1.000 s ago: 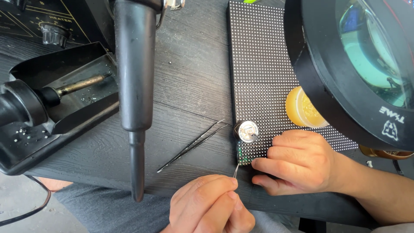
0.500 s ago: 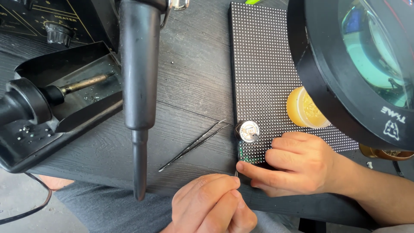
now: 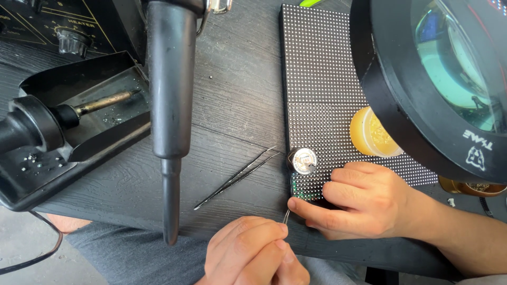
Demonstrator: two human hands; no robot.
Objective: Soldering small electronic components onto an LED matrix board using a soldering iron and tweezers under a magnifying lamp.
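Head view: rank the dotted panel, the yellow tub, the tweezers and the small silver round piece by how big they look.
1. dotted panel, largest though partly hidden by the magnifier.
2. tweezers, long but thin.
3. yellow tub, partly covered.
4. small silver round piece, smallest.

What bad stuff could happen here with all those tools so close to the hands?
The hot-air nozzle hangs just beside the left hand, so a bump might burn it if it is hot. The soldering iron sits in its stand close by too. The right hand presses on the dotted panel at the table's edge; a slip of the thin tool might scratch the panel.
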